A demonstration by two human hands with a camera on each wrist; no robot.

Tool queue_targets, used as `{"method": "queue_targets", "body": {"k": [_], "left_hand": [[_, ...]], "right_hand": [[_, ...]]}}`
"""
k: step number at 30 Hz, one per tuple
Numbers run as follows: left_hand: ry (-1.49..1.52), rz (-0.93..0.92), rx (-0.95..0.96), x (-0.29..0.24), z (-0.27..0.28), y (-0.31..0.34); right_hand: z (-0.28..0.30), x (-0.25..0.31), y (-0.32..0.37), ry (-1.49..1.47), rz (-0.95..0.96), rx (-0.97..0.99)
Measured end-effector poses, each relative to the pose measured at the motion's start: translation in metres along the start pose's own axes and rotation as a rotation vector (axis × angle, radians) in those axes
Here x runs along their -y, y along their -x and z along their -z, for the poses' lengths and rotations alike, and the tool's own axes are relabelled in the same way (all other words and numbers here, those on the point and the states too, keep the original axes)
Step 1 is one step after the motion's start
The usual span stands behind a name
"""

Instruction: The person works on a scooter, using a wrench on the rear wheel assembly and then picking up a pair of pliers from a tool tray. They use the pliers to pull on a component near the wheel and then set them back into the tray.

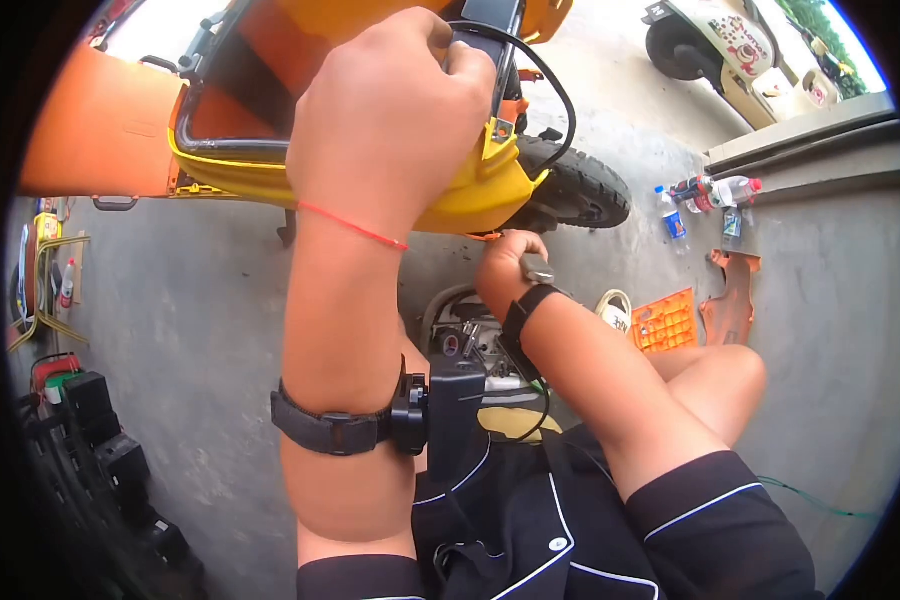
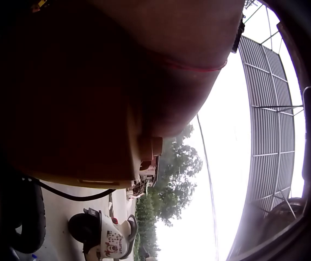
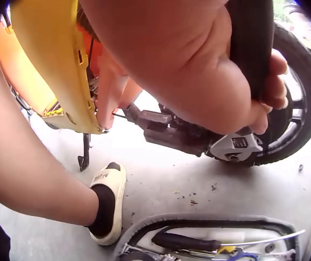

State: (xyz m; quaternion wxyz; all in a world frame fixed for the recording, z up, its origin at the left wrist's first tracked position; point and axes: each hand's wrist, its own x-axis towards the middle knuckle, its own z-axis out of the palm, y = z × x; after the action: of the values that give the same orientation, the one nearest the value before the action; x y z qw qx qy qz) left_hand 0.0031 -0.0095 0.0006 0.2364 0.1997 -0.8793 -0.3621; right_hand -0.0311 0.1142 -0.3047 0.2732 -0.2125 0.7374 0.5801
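My left hand [image 1: 390, 110], above a red cord bracelet, is over the yellow body panel [image 1: 470, 200] of a scooter, beside its black frame. Its back faces the camera, the finger ends are hidden, and the left wrist view is too dark to show its hold. Lower down, my right hand [image 1: 508, 265] grips a tool whose metal end [image 1: 537, 268] shows. In the right wrist view, the fingers of this hand [image 3: 188, 65] curl round a dark handle [image 3: 252, 43]. Just below them is a silver adjustable wrench head [image 3: 237, 145], in front of the wheel [image 3: 308, 103].
An open case of tools [image 3: 210, 220] lies on the floor by a foot in a pale sandal [image 3: 120, 206]. Orange panels [image 1: 665, 320], bottles [image 1: 672, 215] and a white scooter [image 1: 735, 45] are to the right. Black cases [image 1: 90, 405] stand at the left.
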Motion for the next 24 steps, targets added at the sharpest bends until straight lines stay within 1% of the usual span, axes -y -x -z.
{"method": "queue_targets", "body": {"k": [2, 3, 5, 7, 9, 10, 11, 12, 14, 15, 16, 18, 19, 20, 21, 22, 23, 24], "left_hand": [[0.023, -0.018, -0.004, 0.005, 0.0, -0.001], [0.047, -0.04, -0.001, 0.006, -0.001, -0.001], [0.041, -0.044, 0.001, 0.007, -0.001, -0.001], [0.027, -0.05, 0.006, 0.005, -0.001, -0.002], [0.055, 0.009, 0.035, 0.003, -0.001, -0.003], [0.055, 0.012, 0.037, 0.005, 0.0, -0.004], [0.026, -0.022, 0.02, 0.006, 0.0, -0.003], [0.002, -0.057, 0.005, 0.007, -0.001, -0.002], [-0.006, -0.045, 0.011, 0.006, -0.002, -0.002], [-0.033, -0.034, 0.013, 0.007, -0.001, -0.002], [-0.029, -0.033, 0.01, 0.007, 0.0, -0.001], [-0.04, -0.025, 0.024, 0.006, 0.001, -0.002], [-0.033, -0.029, 0.02, 0.008, -0.001, -0.003], [-0.069, -0.043, 0.024, 0.014, -0.003, -0.004], [-0.108, -0.054, 0.028, 0.017, -0.003, -0.005], [-0.107, -0.05, 0.028, 0.017, -0.002, -0.005], [-0.109, -0.053, 0.043, 0.016, 0.0, -0.004], [-0.109, -0.058, 0.05, 0.015, 0.001, -0.005]], "right_hand": [[0.0, -0.007, 0.012, -0.055, -0.03, -0.097], [-0.002, -0.015, 0.016, -0.051, -0.029, -0.097], [-0.007, -0.043, 0.025, -0.24, 0.145, -0.238], [-0.006, -0.052, 0.037, -0.216, 0.139, -0.258], [-0.002, -0.057, 0.047, -0.196, 0.14, -0.278], [0.001, -0.058, 0.049, -0.143, 0.143, -0.218], [0.001, -0.059, 0.052, -0.085, 0.147, -0.157], [0.001, -0.058, 0.056, -0.079, 0.148, -0.148], [0.0, -0.06, 0.057, 0.193, 0.219, -0.108], [-0.007, -0.05, 0.052, 0.31, 0.16, -0.119], [-0.008, -0.058, 0.063, 0.199, 0.203, -0.103], [-0.007, -0.112, 0.123, -0.208, 0.216, -0.303], [-0.021, -0.134, 0.129, -0.24, 0.317, -0.328], [-0.044, -0.143, 0.116, -0.332, 0.275, -0.417], [-0.077, -0.143, 0.094, -0.454, 0.164, -0.541], [-0.112, -0.144, 0.075, -0.572, 0.097, -0.658], [-0.144, -0.147, 0.059, -0.634, 0.082, -0.724], [-0.178, -0.152, 0.044, -0.732, 0.084, -0.671]]}}
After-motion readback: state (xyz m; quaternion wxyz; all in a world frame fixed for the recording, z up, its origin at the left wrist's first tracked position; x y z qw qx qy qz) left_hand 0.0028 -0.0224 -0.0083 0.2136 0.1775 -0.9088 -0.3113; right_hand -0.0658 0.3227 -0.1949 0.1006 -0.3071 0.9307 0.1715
